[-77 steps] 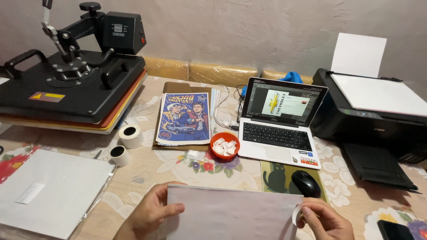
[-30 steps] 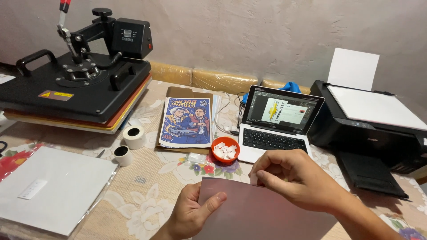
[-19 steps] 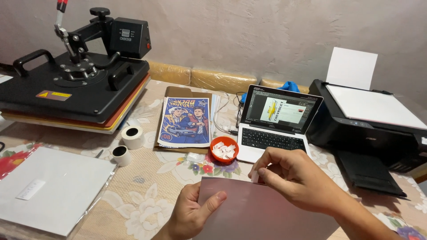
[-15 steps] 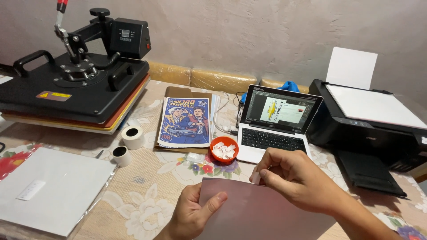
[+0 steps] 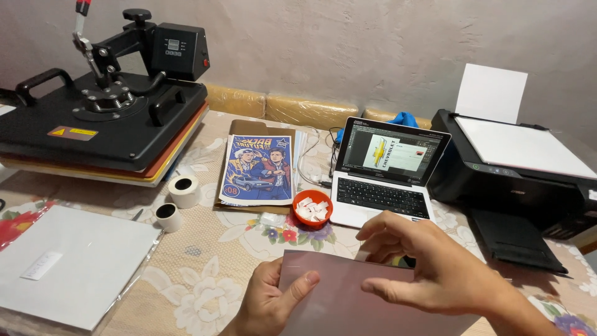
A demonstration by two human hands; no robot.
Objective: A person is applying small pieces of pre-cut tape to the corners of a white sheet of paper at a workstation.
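From the head camera, the left hand [image 5: 268, 305] grips the near-left edge of a grey-pink sheet [image 5: 348, 305] that lies low at the front of the flowered tablecloth [image 5: 205, 274], thumb pressed on top and fingers curled beneath, while the right hand [image 5: 429, 267] hovers over the sheet's far edge with thumb and forefinger pinched together at that edge and the other fingers loosely spread. Behind the sheet stand a small red bowl [image 5: 312, 206] of white scraps, an open laptop [image 5: 385, 171] and a colourful poster [image 5: 260, 169], with a black heat press [image 5: 102, 112] far left, two tape rolls [image 5: 184, 190] near it, a black printer [image 5: 522, 165] at right, and a white board [image 5: 71, 261] in clear wrap at the near left.
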